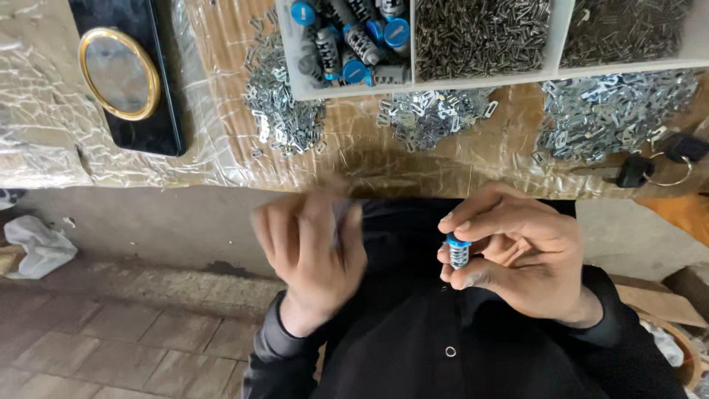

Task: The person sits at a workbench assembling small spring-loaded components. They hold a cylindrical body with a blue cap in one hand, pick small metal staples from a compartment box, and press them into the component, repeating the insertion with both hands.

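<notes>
Right hand (517,255) pinching ribbed blue-capped metal cylinder (459,251), left hand (310,255) (blurred)

Bench edge runs across mid-frame. Below it, between the left hand (310,255) and right hand (517,255), an open gap over the dark shirt. Lower left of frame: bare floor, only a crumpled bag (37,247) at far left. Upper centre blocked by the parts tray (354,90). Metal clip piles (284,111) crowd the bench below it. Black plaque (159,129) occupies upper left. Keys (650,166) lie at right edge.
</notes>
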